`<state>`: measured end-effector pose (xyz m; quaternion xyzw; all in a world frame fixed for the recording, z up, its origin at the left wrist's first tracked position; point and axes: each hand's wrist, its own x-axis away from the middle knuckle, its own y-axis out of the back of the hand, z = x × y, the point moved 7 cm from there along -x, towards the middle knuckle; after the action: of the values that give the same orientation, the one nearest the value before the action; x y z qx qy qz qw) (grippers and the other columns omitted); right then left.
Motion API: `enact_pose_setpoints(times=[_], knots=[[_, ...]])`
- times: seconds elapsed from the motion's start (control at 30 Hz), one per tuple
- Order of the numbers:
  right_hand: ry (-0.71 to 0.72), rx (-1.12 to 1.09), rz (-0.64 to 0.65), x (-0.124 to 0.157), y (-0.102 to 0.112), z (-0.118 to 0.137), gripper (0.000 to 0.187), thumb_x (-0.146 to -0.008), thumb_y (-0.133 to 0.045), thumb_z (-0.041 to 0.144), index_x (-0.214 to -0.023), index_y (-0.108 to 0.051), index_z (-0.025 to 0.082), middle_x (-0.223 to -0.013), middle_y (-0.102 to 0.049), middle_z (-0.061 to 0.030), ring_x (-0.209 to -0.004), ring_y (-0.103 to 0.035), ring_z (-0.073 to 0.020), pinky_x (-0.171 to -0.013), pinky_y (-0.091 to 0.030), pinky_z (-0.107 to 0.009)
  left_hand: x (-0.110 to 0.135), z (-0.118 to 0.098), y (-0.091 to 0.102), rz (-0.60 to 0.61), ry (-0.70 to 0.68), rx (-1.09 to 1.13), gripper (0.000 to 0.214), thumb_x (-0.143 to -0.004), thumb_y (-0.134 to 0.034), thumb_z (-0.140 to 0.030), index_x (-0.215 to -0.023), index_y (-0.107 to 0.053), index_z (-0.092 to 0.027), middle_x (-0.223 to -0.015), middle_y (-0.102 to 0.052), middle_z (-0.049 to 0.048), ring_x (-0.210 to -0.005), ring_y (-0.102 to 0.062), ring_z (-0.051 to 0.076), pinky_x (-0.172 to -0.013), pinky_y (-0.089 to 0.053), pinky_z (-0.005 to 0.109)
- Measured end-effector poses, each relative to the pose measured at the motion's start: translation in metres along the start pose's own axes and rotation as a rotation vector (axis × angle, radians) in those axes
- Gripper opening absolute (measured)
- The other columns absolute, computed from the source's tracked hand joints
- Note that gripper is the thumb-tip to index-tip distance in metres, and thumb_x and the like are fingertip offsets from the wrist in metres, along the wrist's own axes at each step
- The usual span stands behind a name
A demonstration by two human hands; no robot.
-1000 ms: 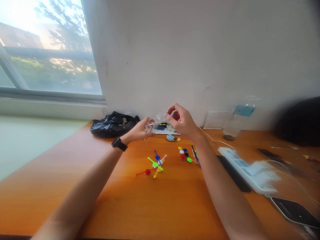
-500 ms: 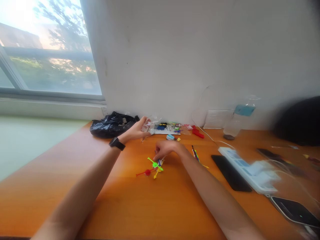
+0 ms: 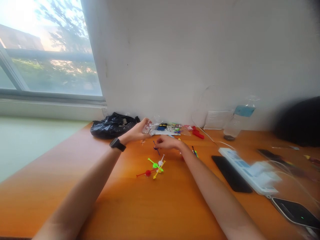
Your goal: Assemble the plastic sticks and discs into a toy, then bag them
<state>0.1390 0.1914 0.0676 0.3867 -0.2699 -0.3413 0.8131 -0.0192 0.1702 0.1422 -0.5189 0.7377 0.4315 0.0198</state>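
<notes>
My left hand [image 3: 137,132], with a black watch on its wrist, is closed on a crinkled clear plastic bag [image 3: 155,122] towards the back of the table. Just in front and to the right, my right hand [image 3: 168,142] pinches a small blue plastic arrow [image 3: 156,149] between thumb and fingers, above the tabletop. Nearer to me lies a loose cluster of similar arrows with round middles: a green arrow [image 3: 155,165], a red arrow [image 3: 147,173], a yellow arrow [image 3: 157,173] and a white arrow [image 3: 161,162]. Some overlap.
A black plastic bag [image 3: 112,126] sits at the back left. Small coloured parts and a red piece [image 3: 198,132] lie along the wall. On the right are a dark flat phone-like slab [image 3: 231,173], a white power strip [image 3: 246,170] with cables, and a clear bottle [image 3: 232,125].
My right hand has moved away from the arrow cluster, back towards the plastic bag, with the blue arrow in its fingers. The white arrow now shows. My left hand has barely moved.
</notes>
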Motion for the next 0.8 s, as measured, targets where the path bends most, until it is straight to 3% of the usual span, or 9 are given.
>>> enact_pose_setpoints(times=[0.17,0.3,0.4,0.5,0.6,0.8], knots=[[0.088,-0.481,-0.136,0.005,0.026,-0.008,0.033,-0.084,-0.075,0.049,-0.083,-0.069,0.016,-0.077,-0.075,-0.0057,-0.072,-0.069,-0.0164,-0.068,-0.053,-0.026,0.002,-0.002,0.001,0.003,0.002,-0.018,0.045,-0.079,-0.078,-0.036,-0.111,-0.052,-0.02,-0.103,-0.066,0.0063,-0.081,-0.065,0.019,-0.072,-0.055,0.031],[0.067,-0.706,-0.258,0.011,0.046,-0.021,0.038,-0.079,-0.082,0.049,-0.085,-0.068,0.015,-0.081,-0.076,-0.0089,-0.074,-0.073,-0.0186,-0.071,-0.056,-0.028,0.003,-0.001,0.004,0.001,0.002,-0.056,0.045,-0.079,-0.077,-0.035,-0.113,-0.052,-0.02,-0.1,-0.067,0.0066,-0.082,-0.065,0.021,-0.073,-0.054,0.032],[0.074,-0.795,-0.377,0.02,0.065,-0.024,0.036,-0.077,-0.082,0.047,-0.086,-0.065,0.016,-0.076,-0.072,-0.0043,-0.069,-0.069,-0.0149,-0.069,-0.054,-0.026,0.002,0.002,0.005,-0.001,0.008,-0.098,0.044,-0.078,-0.077,-0.035,-0.111,-0.052,-0.02,-0.102,-0.067,0.0078,-0.08,-0.066,0.021,-0.071,-0.053,0.032],[0.1,-0.833,-0.465,0.035,0.085,-0.02,0.037,-0.077,-0.08,0.047,-0.091,-0.061,0.019,-0.072,-0.064,0.0035,-0.065,-0.062,-0.0111,-0.066,-0.051,-0.025,0.002,0.003,0.004,-0.006,0.003,-0.172,0.043,-0.077,-0.076,-0.035,-0.11,-0.053,-0.021,-0.104,-0.066,0.0078,-0.081,-0.067,0.022,-0.07,-0.052,0.031],[0.172,-0.821,-0.502,0.051,0.101,-0.005,0.044,-0.074,-0.082,0.051,-0.093,-0.059,0.019,-0.072,-0.057,0.0059,-0.062,-0.055,-0.0099,-0.06,-0.046,-0.024,0.002,0.002,0.002,0.007,-0.004,-0.266,0.043,-0.077,-0.074,-0.034,-0.112,-0.053,-0.021,-0.102,-0.066,0.0068,-0.082,-0.067,0.023,-0.07,-0.051,0.031],[0.213,-0.447,-0.577,0.076,0.117,0.027,0.047,-0.082,-0.074,0.064,-0.087,-0.065,0.018,-0.064,-0.049,0.0052,-0.058,-0.043,-0.0105,-0.055,-0.034,-0.025,0.002,-0.003,0.0,0.012,-0.053,-0.39,0.048,-0.078,-0.072,-0.033,-0.121,-0.052,-0.022,-0.105,-0.068,0.0081,-0.082,-0.067,0.024,-0.07,-0.049,0.032]])
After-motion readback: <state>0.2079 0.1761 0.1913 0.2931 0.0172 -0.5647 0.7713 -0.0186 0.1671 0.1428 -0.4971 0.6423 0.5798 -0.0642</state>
